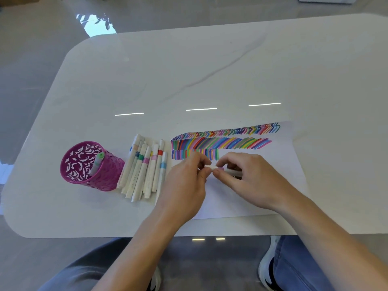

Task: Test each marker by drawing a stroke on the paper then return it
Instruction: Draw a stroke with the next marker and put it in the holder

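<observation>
Pinching from both ends, the two hands meet over the paper [241,198] and hold one white marker [230,171] between them. The fingers of the left hand [186,185] are closed on the white cap end, and the fingers of the right hand [249,179] are clamped on the barrel, near a small purple band. I cannot tell whether the cap is fully on or partly pulled.

At about 12 o'clock from the hands, three rows of coloured strokes [222,141] run across the upper part of the paper; the lowest row is short and ends just above the fingers. At 9 o'clock from the hands, a pile of white markers [144,169] with coloured bands lies on the table, touching the left edge of the paper. Further at 9 o'clock, just beside the pile, stands a magenta cut-out pen cup [88,166], tilted in the view, with one green-tipped marker [97,163] inside. All rests on a white table [189,70].
</observation>
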